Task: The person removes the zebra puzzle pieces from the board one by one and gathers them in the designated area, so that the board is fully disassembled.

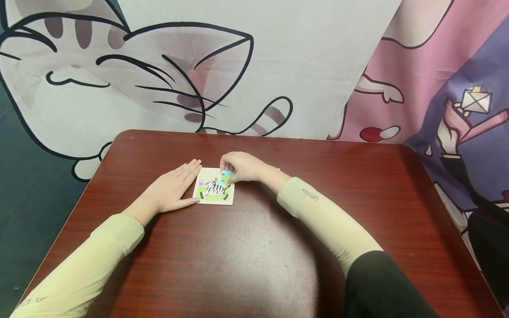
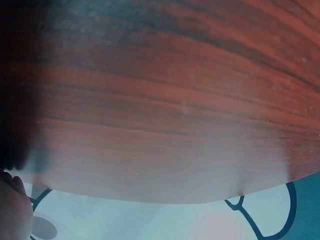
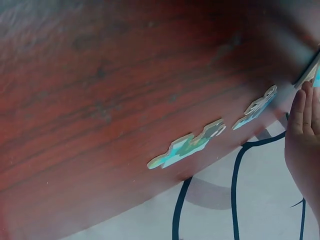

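A square picture board with a zebra on a green ground point(image 1: 214, 190) lies on the table. At its left side my left hand point(image 1: 171, 187) rests flat with its fingers extended, the thumb at the lower left corner; part of that hand shows in the left wrist view point(image 2: 15, 207). Between thumb and fingers, my right hand point(image 1: 246, 167) pinches a small blue and green piece point(image 1: 226, 175) over the board's upper right part. The right wrist view shows the right hand point(image 3: 306, 135) at the right edge, with the board partly behind it.
Two loose jigsaw-like pieces, one green and blue point(image 3: 187, 147) and one blue and whitish point(image 3: 256, 109), lie on the brown table point(image 1: 238, 256) near its far edge. A cloth with a cartoon cat point(image 1: 310, 57) hangs behind the table. Dark clothing shows at the right edge.
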`<state>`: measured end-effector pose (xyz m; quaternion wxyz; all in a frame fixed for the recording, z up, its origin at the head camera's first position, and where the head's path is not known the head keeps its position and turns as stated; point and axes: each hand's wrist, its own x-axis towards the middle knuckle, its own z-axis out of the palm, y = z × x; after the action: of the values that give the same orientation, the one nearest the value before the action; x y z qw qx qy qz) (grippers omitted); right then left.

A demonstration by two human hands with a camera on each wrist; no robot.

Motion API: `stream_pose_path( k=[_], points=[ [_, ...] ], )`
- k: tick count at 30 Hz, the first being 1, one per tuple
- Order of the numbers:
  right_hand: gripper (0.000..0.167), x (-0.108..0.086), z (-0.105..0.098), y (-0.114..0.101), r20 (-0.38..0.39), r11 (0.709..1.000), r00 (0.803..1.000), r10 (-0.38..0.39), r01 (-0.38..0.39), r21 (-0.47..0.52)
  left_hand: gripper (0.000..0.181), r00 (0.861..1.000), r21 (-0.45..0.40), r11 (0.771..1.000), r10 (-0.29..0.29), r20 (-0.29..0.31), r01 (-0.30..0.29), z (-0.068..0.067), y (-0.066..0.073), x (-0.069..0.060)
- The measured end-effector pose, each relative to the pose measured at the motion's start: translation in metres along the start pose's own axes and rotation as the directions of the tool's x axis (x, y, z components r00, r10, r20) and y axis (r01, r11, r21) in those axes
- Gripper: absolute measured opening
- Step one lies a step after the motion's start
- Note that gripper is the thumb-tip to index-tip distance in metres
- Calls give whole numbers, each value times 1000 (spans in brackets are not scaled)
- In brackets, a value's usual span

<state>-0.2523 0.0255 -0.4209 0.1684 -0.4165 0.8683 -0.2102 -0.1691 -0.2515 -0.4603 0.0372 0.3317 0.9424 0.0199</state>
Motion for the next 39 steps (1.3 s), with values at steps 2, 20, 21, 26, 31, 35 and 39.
stream_pose_path(
  k=[2, 20, 21, 26, 31, 35, 39],
  points=[
    [24, 0, 0, -1, -22, 1000, 1000, -11, 11, -10, 97, 1000, 2, 1000, 1, 0, -1, 0, 0, 0],
    [7, -17, -31, 3, -119, 972, 993, 17, 12, 236, 98, 1000, 13, 1000, 10, -6, -10, -3, 1, 1],
    [7, -19, -34, 5, -127, 971, 992, 23, 8, 241, 98, 1000, 16, 1000, 14, -6, -13, -3, 1, 1],
    [8, -34, -47, 18, -138, 966, 989, 55, -18, 257, 98, 1000, 27, 999, 20, -6, -20, -3, 1, 1],
    [7, -51, -57, 33, -125, 966, 988, 94, -60, 253, 98, 1000, 27, 1000, 14, 5, -14, -3, 2, 0],
    [8, -66, -64, 46, -117, 961, 986, 119, -85, 262, 98, 1000, 27, 1000, 11, 8, -11, -4, 2, 0],
    [8, -82, -70, 58, -114, 957, 982, 150, -115, 268, 97, 1000, 24, 1000, 18, -8, -18, -3, 2, 0]
  ],
)
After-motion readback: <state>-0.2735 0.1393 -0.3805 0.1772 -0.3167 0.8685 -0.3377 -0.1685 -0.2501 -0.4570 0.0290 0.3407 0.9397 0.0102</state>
